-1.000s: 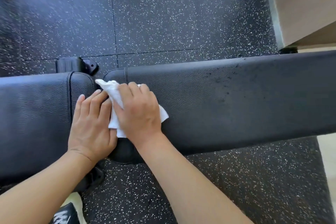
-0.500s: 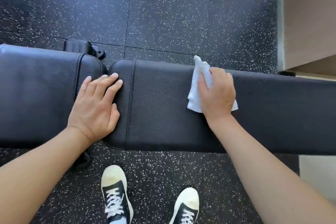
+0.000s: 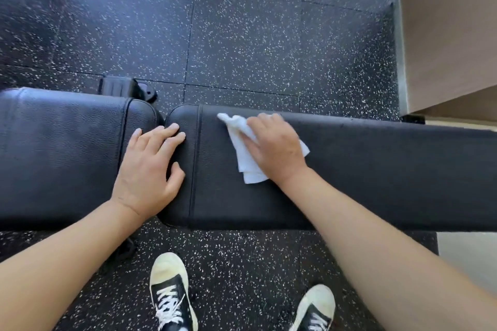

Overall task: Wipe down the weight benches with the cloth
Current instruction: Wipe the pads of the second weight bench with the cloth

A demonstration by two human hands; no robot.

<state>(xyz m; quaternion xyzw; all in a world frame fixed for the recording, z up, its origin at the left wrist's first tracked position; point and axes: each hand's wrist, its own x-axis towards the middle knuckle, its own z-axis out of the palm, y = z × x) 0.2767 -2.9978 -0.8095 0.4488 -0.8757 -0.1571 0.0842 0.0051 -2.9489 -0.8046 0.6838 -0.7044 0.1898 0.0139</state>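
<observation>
With my right hand [image 3: 274, 148] pressed flat, fingers together, on the white cloth [image 3: 246, 158] lying on the long bench pad [image 3: 376, 169], I judge long, overlapping strokes work best — my left hand [image 3: 150, 166], fingers spread, bracing across the gap to the seat pad [image 3: 59, 153].

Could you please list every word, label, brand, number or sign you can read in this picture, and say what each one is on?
None: no readable text shows anywhere.
Bench pads: plain black, no label visible.
Cloth: plain white, no print.
Shoes: only white laces on black, no brand legible.
Black part behind the bench: ridged, with no marking readable.
Wooden box: bare surface.
</observation>
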